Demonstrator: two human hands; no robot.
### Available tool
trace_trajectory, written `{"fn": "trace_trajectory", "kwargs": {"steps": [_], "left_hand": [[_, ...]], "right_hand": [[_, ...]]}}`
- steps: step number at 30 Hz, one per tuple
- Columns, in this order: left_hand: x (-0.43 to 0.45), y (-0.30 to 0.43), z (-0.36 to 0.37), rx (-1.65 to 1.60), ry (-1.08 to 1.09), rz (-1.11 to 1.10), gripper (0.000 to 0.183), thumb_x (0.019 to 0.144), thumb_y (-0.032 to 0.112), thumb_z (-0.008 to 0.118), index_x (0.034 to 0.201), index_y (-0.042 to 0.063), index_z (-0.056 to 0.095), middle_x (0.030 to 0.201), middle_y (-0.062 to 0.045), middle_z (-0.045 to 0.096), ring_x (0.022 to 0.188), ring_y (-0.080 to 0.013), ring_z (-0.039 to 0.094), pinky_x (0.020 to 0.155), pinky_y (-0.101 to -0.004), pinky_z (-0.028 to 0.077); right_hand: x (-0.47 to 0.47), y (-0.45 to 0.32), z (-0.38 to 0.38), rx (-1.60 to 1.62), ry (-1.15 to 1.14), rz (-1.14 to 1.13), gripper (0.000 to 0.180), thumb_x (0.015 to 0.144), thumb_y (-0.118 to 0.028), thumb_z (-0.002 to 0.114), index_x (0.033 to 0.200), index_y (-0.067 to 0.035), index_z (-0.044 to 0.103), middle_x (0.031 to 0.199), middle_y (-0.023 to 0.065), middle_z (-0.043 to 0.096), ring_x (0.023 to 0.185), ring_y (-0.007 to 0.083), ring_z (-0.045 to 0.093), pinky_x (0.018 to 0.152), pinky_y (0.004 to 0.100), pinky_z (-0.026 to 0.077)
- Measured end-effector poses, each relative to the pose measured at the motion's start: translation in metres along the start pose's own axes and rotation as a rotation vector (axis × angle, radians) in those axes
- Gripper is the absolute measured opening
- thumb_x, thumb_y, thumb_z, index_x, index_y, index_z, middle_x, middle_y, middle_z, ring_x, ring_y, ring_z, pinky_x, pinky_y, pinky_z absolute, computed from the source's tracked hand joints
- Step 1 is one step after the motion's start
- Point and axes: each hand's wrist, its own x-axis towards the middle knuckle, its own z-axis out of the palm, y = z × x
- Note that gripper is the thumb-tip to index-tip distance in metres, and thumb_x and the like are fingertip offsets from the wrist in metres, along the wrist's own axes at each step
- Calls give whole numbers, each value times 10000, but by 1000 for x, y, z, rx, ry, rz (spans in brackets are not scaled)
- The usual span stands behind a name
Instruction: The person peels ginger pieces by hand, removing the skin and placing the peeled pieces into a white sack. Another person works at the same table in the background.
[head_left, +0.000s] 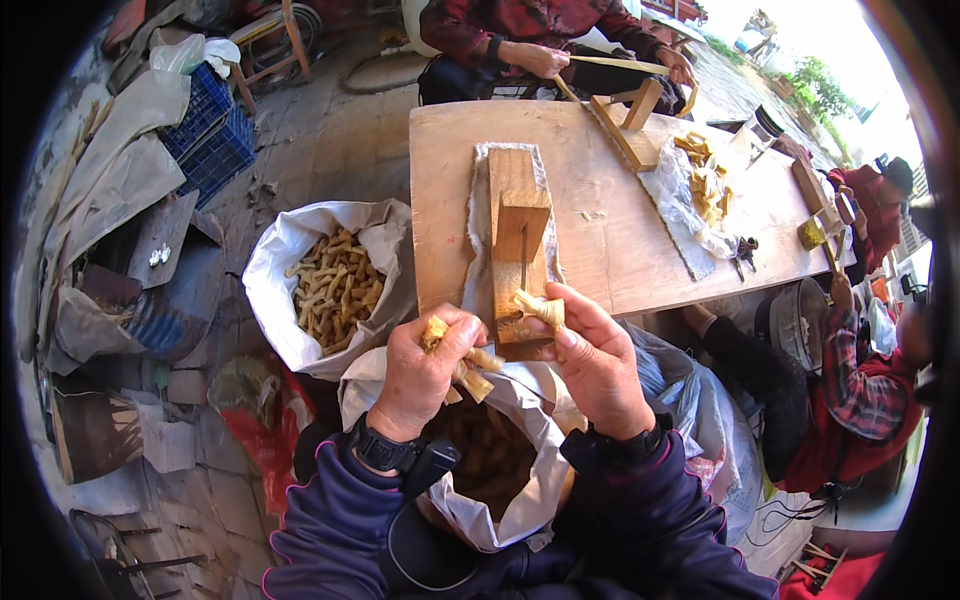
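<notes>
My left hand is closed around several pale yellow, knotted strip-like pieces. In my right hand, one similar knotted piece is pinched between thumb and fingers. Both hands are over the near edge of the wooden table, on either side of a wooden block fixture with an upright slotted block, which lies on a whitish cloth. Below my hands, an open white sack at my lap holds brownish pieces in shadow. Left of the table, another white sack is filled with knotted pieces.
Across the wooden table, a person's hands hold a long pale strip near a second wooden fixture. A plastic bag with yellowish pieces lies on the right. More people sit at right. Blue crates stand on the left floor.
</notes>
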Motion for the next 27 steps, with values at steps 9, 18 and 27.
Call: {"fn": "trace_trajectory", "kwargs": {"steps": [9, 18, 27], "left_hand": [[-7, -1, -5, 22, -403, 11, 443, 899, 92, 600, 1320, -21, 522, 1189, -129, 637, 1041, -155, 619, 942, -297, 482], [-12, -8, -10, -258, -465, -72, 440, 902, 95, 573, 1319, -32, 514, 1143, -170, 657, 909, -183, 659, 858, -328, 528], [-9, -11, -33, -498, -264, -113, 438, 832, 130, 565, 1252, 9, 544, 1074, -180, 659, 852, -200, 669, 754, -284, 562]], "right_hand": [[-13, -10, 8, -210, -162, 466, 254, 1017, -264, 550, 1026, -19, 619, 784, 28, 645, 593, 69, 550, 552, 191, 435], [-14, 7, 6, -5, -264, 597, 289, 1034, -287, 507, 1035, -17, 611, 760, 30, 613, 547, 75, 480, 511, 189, 377], [-19, 15, 14, -352, -294, 652, 263, 1008, -283, 566, 1012, -36, 653, 718, -6, 599, 571, 58, 477, 543, 186, 384]]}}
